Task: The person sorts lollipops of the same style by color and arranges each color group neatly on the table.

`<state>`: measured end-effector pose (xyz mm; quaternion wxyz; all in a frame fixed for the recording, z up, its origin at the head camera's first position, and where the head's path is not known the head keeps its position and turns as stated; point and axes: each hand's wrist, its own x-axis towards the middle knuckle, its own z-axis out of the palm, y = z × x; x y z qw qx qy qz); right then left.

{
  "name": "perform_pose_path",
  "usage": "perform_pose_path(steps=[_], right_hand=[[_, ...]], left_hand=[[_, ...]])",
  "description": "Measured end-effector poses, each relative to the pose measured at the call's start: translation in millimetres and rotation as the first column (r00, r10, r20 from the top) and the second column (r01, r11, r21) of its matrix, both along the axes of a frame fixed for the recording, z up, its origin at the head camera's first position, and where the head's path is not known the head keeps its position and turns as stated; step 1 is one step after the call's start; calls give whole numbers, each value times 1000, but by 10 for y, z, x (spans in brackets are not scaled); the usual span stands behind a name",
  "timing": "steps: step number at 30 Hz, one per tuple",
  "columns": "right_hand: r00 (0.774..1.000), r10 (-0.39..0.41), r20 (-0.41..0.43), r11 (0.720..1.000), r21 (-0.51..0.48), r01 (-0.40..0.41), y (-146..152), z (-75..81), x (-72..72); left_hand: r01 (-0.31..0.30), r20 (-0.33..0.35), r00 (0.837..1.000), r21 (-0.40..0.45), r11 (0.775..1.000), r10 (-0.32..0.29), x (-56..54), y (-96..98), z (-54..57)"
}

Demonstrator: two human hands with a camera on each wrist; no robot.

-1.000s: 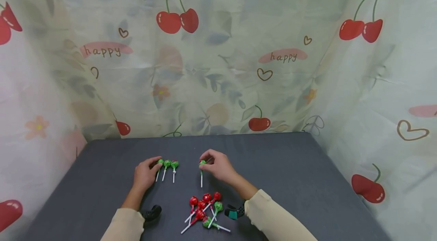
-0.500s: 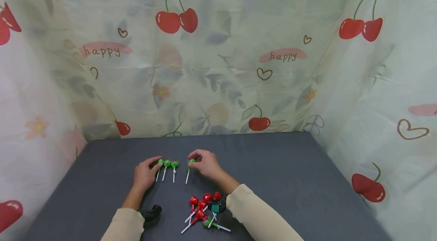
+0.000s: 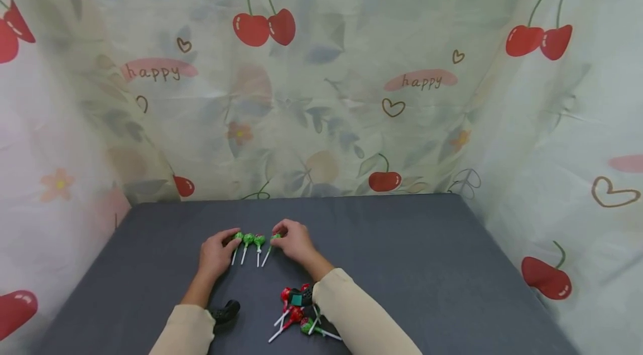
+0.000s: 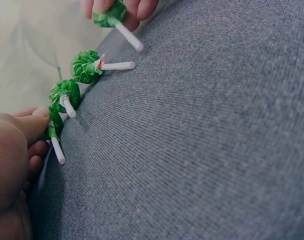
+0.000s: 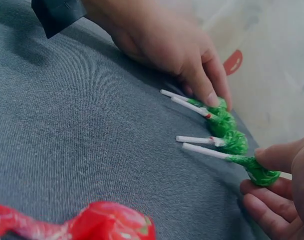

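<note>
My left hand [image 3: 215, 253] pinches the head of the leftmost green-wrapped lollipop [image 4: 58, 150] between thumb and fingers. Beside it on the dark table lie two more green lollipops [image 3: 248, 238] in a row, heads away from me and white sticks toward me. At the row's right end my right hand [image 3: 296, 241] holds another green lollipop [image 5: 261, 172] by its head, thumb on top and fingers beneath. In the right wrist view its stick lies close to the neighbouring lollipop's stick. Whether it rests on the cloth I cannot tell.
Nearer me is a loose pile of red lollipops [image 3: 295, 315] and green lollipops [image 3: 307, 326], partly hidden under the right wrist and its black strap [image 3: 301, 297]. A cherry-print curtain [image 3: 321, 92] surrounds the back and sides of the dark grey table [image 3: 402, 254].
My right hand has moved left with its green lollipop, up to the row, and the stick has turned to slant. The left hand has kept its place at the leftmost lollipop.
</note>
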<state>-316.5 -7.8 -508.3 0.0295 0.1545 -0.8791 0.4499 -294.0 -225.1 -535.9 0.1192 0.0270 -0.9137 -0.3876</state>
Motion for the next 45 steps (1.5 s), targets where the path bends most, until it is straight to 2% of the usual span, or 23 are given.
perform_pose_path(steps=[10,28,45], right_hand=[[999,-49,-12,999,-13,49,-100,-57,-27],[995,-84,48,996,19,84,-186,-76,-29],[996,-76,55,995,62,73,-180,-50,-47]], left_hand=[[3,-2,1000,-10,1000,-3,-18,-3,5],[11,-12,1000,-9,1000,-11,-12,-10,-14],[-2,-12,1000,6,1000,2,-6,5,-15]])
